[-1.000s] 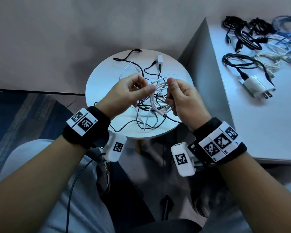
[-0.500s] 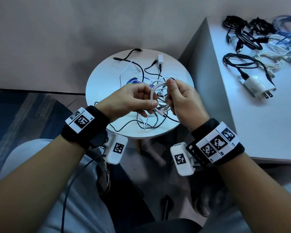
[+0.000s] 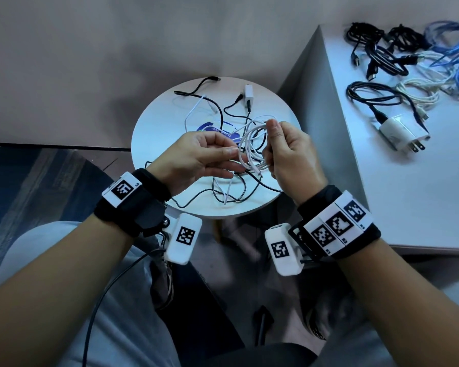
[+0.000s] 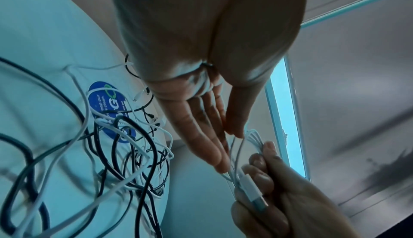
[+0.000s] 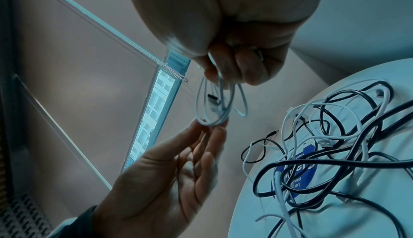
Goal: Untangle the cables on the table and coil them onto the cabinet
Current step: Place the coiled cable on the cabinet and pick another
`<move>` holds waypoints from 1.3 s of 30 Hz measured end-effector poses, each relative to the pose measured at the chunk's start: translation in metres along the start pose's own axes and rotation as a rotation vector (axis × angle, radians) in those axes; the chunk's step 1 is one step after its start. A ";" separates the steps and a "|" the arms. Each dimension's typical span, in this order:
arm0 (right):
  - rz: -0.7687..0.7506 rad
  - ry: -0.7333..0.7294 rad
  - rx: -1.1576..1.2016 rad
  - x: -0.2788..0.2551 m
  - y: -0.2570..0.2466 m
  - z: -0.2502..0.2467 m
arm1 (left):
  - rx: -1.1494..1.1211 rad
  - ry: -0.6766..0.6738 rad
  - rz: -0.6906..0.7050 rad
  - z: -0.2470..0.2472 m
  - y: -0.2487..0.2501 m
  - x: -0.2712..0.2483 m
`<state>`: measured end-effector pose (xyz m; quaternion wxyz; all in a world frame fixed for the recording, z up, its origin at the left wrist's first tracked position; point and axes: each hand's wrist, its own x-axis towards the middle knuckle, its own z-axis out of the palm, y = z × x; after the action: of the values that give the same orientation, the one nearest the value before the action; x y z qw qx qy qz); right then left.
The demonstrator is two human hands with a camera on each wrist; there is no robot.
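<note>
My right hand (image 3: 272,144) grips a small coil of white cable (image 3: 245,148) above the round white table (image 3: 164,123). Its curled fingers clamp the loops (image 5: 214,111) and the white USB plug (image 4: 252,189). My left hand (image 3: 232,161) reaches in from the left with straight fingers (image 5: 210,135) whose tips touch the far end of the coil. Beneath both hands a tangle of black and white cables (image 3: 239,186) lies on the table over a blue sticker (image 3: 210,128). The grey cabinet (image 3: 408,194) stands to the right.
Several coiled black, white and blue cables (image 3: 382,56) and a white plug charger (image 3: 398,131) lie at the cabinet's far end. A small white adapter (image 3: 248,92) sits at the table's far edge. My knees are below the table edge.
My left fingers have uncurled from the white coil and now lie straight against it. My right hand has kept its hold, and the coil has drawn tighter.
</note>
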<state>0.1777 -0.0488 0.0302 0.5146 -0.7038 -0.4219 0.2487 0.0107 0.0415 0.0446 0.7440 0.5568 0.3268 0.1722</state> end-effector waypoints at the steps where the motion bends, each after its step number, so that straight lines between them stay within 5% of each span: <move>1: -0.012 0.008 -0.009 -0.001 -0.001 0.001 | -0.006 0.004 -0.009 -0.001 0.000 0.000; 20: 0.014 -0.080 0.048 -0.008 -0.007 0.002 | -0.098 -0.017 -0.100 -0.001 -0.004 0.004; 29: 0.011 -0.192 -0.164 -0.011 -0.008 -0.001 | 0.219 0.147 0.106 -0.016 0.006 0.008; 35: -0.023 -0.032 -0.214 -0.008 -0.007 -0.005 | 0.051 -0.067 0.044 -0.008 0.014 -0.005; 39: 0.032 -0.071 -0.043 -0.009 -0.006 0.001 | 0.437 0.069 0.234 0.002 0.000 -0.002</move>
<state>0.1702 -0.0552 0.0345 0.4799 -0.7120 -0.4339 0.2728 0.0105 0.0383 0.0452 0.5691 0.7324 0.3148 0.2014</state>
